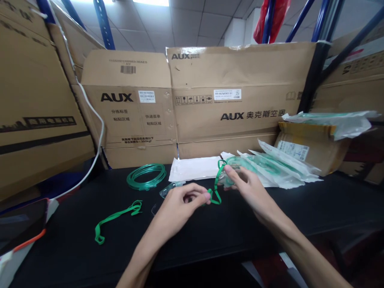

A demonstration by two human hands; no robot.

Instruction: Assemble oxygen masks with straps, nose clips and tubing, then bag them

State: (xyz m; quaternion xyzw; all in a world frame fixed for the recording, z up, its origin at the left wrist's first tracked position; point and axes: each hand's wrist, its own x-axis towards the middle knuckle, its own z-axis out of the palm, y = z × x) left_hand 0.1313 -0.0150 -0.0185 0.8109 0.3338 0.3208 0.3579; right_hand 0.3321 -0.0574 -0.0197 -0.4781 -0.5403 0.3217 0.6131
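A thin green elastic strap (pixel 218 182) runs between my two hands above the black tabletop. Its lower end is pinched between the thumb and fingers of my left hand (pixel 178 204). My right hand (pixel 249 186) grips a clear plastic mask (pixel 223 181), partly hidden by the fingers, and the strap's upper end loops beside its thumb. Behind my left hand lies a clear plastic piece (pixel 168 189), partly covered. A second green strap (pixel 117 216) lies loose and crumpled to the left. Farther back rests a coil of green tubing (pixel 128 179).
A flat white packet (pixel 195 169) lies behind my hands. Several clear-and-white pouches (pixel 277 170) with green contents are stacked at right, against a small open carton (pixel 324 148). Large cardboard panels (pixel 240 72) wall the back. A white cable (pixel 100 140) and a dark-screened device (pixel 22 224) are at left.
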